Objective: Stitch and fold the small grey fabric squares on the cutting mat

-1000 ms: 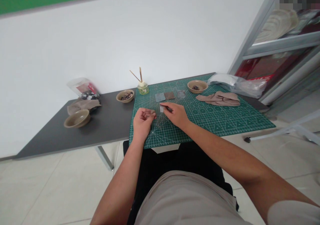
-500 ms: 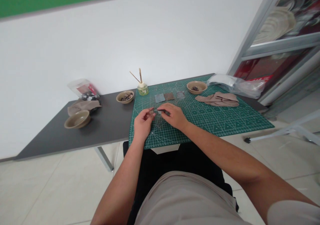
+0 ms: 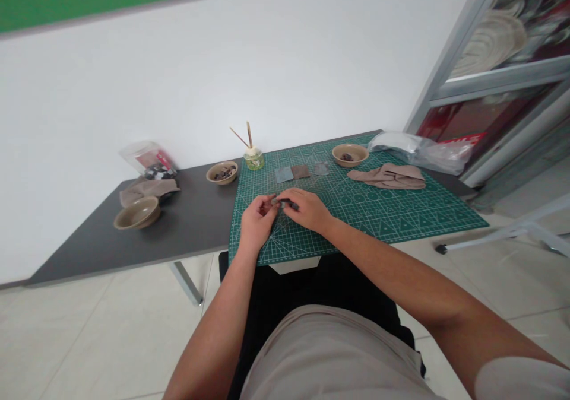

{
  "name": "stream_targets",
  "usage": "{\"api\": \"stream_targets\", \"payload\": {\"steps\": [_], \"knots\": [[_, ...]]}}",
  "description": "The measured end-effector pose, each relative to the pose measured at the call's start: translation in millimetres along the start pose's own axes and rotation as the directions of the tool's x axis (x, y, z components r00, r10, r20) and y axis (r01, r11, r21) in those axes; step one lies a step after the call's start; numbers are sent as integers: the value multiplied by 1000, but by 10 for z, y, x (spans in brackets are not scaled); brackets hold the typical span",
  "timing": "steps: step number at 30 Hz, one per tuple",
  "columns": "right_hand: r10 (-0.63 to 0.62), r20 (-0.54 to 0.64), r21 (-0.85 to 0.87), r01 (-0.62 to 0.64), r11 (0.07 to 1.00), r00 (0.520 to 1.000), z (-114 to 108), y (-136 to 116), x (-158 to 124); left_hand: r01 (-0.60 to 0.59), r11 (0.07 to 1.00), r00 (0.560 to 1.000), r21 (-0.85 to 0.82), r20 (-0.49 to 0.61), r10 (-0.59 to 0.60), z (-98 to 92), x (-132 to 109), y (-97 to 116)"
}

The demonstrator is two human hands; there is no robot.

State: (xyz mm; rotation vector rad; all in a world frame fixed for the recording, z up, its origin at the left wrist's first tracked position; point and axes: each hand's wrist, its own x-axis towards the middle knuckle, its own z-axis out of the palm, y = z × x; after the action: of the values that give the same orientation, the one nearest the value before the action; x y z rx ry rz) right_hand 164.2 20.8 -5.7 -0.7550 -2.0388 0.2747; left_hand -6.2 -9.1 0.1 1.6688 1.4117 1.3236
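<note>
Narrow pinch on a small grey piece (image 3: 285, 204) at the fingertips of the right hand (image 3: 309, 210), just beside the curled fingers of the left hand (image 3: 257, 222), its grip unclear, above a green cutting mat (image 3: 378, 225)

Looks like we're in a craft workspace, maybe at home: green cutting mat (image 3: 392, 222) on a grey table (image 3: 191, 222), bowls of small pieces (image 3: 222, 166), white wall (image 3: 267, 62), tiled floor (image 3: 98, 335), metal-framed cabinet (image 3: 490, 85).

Count: 1 left hand (image 3: 257, 222), 1 right hand (image 3: 308, 210) — 3 ceramic bowls (image 3: 138, 213), 3 small squares (image 3: 284, 174) on 1 cutting mat (image 3: 401, 222), 2 tan cloths (image 3: 386, 176), 1 glass jar (image 3: 253, 159), 2 wooden sticks (image 3: 247, 134), 2 plastic bags (image 3: 418, 154).
</note>
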Motion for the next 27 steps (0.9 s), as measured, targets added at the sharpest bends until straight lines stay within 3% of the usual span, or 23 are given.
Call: {"api": "stream_targets", "payload": {"steps": [15, 27], "knots": [[169, 13, 171, -169, 971, 986, -74, 15, 54, -40, 999, 999, 22, 2, 40, 2, 5, -22], [153, 50, 145, -159, 977, 987, -95, -21, 50, -63, 997, 998, 38, 8, 62, 6, -7, -29]]}}
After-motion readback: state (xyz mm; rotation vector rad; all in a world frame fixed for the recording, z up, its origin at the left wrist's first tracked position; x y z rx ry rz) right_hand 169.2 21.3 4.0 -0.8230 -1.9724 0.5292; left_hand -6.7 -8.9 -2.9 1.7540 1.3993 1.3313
